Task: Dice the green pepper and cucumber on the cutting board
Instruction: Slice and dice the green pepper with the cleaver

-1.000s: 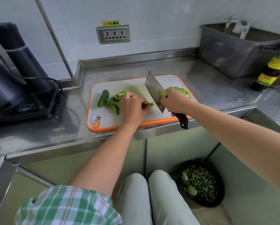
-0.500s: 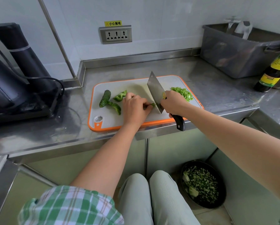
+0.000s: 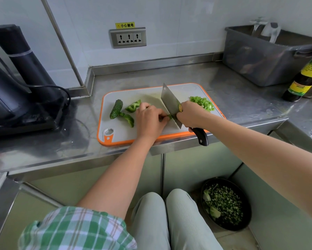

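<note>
Dicing a pepper strip (image 3: 169,116): left grip (image 3: 149,121) pinches it, right grip (image 3: 191,114) clasps the cleaver (image 3: 170,103); the next chop likely needs the fingers edged left.

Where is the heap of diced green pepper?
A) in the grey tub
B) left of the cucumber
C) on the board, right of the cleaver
C: the diced pepper heap lies on the cutting board's right end, beyond the cleaver that the right hand grips.

A yellow sticker (image 3: 124,25) above the wall socket (image 3: 128,37) reads 小心触电.
</note>
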